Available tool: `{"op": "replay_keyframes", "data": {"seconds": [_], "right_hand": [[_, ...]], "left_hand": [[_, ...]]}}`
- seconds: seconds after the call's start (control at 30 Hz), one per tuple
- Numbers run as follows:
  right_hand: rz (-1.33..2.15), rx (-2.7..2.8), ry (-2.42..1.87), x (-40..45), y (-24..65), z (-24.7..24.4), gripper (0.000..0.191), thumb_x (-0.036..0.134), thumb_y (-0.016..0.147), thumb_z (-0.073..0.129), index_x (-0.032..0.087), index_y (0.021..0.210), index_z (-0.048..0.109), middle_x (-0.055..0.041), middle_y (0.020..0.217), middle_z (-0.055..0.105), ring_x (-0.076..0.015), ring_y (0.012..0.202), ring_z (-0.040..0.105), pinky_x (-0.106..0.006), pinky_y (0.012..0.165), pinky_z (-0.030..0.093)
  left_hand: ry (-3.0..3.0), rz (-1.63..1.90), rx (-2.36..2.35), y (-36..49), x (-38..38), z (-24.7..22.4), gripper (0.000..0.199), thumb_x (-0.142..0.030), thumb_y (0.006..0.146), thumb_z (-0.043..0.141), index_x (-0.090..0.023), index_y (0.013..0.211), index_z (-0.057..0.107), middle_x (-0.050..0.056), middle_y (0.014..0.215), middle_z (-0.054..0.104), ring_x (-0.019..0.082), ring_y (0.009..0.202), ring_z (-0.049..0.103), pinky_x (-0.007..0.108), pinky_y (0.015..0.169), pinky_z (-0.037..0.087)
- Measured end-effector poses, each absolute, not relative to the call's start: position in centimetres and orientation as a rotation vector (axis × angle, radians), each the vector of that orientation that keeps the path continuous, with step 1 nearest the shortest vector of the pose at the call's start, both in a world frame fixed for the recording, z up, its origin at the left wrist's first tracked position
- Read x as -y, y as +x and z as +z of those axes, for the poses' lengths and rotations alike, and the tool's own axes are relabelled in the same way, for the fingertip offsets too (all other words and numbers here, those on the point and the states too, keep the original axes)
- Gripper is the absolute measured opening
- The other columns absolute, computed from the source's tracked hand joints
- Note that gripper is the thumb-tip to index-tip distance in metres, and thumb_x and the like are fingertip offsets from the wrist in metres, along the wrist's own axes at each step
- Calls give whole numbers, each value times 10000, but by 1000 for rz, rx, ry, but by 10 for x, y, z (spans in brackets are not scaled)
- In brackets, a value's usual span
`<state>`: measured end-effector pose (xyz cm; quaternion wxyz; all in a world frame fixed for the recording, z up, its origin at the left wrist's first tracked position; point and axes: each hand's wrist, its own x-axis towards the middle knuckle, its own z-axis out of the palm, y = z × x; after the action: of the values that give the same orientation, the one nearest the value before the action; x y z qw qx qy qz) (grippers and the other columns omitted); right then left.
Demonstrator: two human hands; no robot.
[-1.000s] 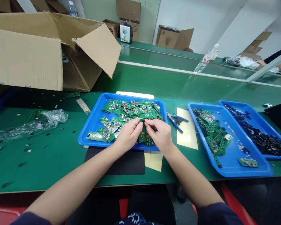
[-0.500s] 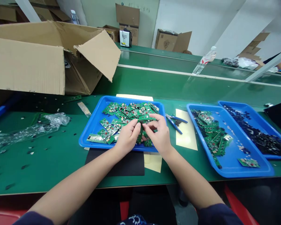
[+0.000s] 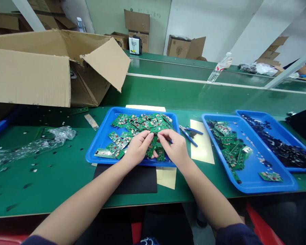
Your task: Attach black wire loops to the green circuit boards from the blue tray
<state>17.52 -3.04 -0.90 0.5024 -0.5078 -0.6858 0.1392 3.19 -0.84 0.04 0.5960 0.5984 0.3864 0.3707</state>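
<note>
My left hand [image 3: 139,147] is closed on a green circuit board [image 3: 151,147], held over the front part of a blue tray [image 3: 91,154]. Thumb and fingertips of my right hand [image 3: 175,145] are pinched together at the board's upper end; a small dark part seems to be between them, too small to make out. Below and behind both hands, many loose circuit boards [image 3: 142,121] lie heaped in the tray. Blue-handled pliers [image 3: 191,135] rest just right of the tray, partly on a sheet of yellow paper [image 3: 202,149].
To the right stand a second blue tray [image 3: 255,149] with circuit boards and another tray [image 3: 299,169] of black pieces. A large open cardboard box [image 3: 28,76] is at the left, above crumpled plastic wrap [image 3: 58,136]. A water bottle [image 3: 218,69] stands behind.
My right hand's fingers have lowered and drawn closer together at the board's upper end. My left hand stays on the board. The view has shifted slightly.
</note>
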Motion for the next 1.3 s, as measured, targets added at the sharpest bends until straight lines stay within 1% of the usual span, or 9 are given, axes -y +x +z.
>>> {"op": "replay_keyframes", "data": {"seconds": [0.17, 0.3, 0.4, 0.5, 0.7, 0.87, 1.03, 1.17, 1.3], "right_hand": [[215, 1705, -1209, 29, 179, -7, 126, 204, 849, 487, 196, 796, 601, -48, 772, 665, -176, 735, 635, -305, 684, 521], [94, 1760, -1123, 28, 179, -8, 131, 190, 864, 475, 197, 810, 595, -55, 775, 656, -179, 750, 617, -321, 693, 519], [24, 1772, -1066, 27, 179, -8, 144, 168, 854, 485, 208, 955, 580, -64, 877, 664, -194, 853, 624, -360, 772, 519], [-77, 1675, -1060, 25, 186, -6, 298, 140, 826, 506, 209, 1116, 519, -86, 992, 641, -212, 952, 607, -406, 846, 502], [-307, 1219, -1077, 24, 209, 3, 190, 154, 824, 495, 216, 984, 575, -77, 916, 602, -217, 915, 594, -420, 804, 505], [168, 1519, -1052, 30, 192, 1, 124, 186, 816, 514, 211, 865, 625, -29, 730, 635, -161, 656, 608, -312, 592, 531], [741, 1446, -1100, 34, 173, -3, 163, 301, 806, 551, 179, 856, 646, -49, 749, 687, -162, 616, 643, -295, 567, 558], [877, 1225, -1084, 33, 173, 1, 185, 365, 759, 603, 184, 735, 632, -17, 624, 666, -160, 553, 636, -286, 528, 563], [888, 1154, -1093, 32, 177, 4, 178, 358, 699, 662, 189, 678, 610, 7, 583, 633, -146, 524, 612, -278, 519, 559]], "left_hand": [[1375, 862, -861, 31, 8, 1, 276, -431, 837, 472, -162, 791, 516, -10, 665, 632, 133, 413, 608, 226, 363, 472], [1382, 841, -832, 30, 11, 2, 282, -435, 845, 460, -166, 773, 507, -20, 586, 616, 127, 378, 585, 216, 346, 451], [1449, 850, -851, 29, 11, 3, 292, -432, 857, 443, -174, 725, 482, -28, 544, 599, 119, 372, 574, 210, 357, 452], [1487, 945, -935, 23, 6, 6, 296, -424, 864, 439, -178, 702, 462, -28, 538, 589, 116, 379, 570, 206, 365, 452], [1430, 1408, -1083, 8, -8, 13, 291, -415, 884, 415, -171, 748, 495, -4, 611, 608, 108, 456, 580, 215, 451, 481], [1718, 1379, -1063, 11, 1, 10, 325, -394, 895, 400, -155, 852, 617, 7, 622, 601, 112, 478, 562, 228, 501, 466], [2198, 1236, -880, 15, 8, 3, 332, -295, 906, 367, -162, 1023, 648, 23, 658, 603, 128, 590, 548, 243, 597, 435], [2300, 1172, -802, 13, 7, 3, 366, -272, 916, 337, -159, 1137, 607, 23, 670, 570, 130, 612, 516, 245, 604, 417], [2345, 1092, -781, 12, 5, 5, 378, -276, 915, 347, -189, 1223, 548, 46, 809, 553, 146, 738, 533, 260, 680, 440]]}}
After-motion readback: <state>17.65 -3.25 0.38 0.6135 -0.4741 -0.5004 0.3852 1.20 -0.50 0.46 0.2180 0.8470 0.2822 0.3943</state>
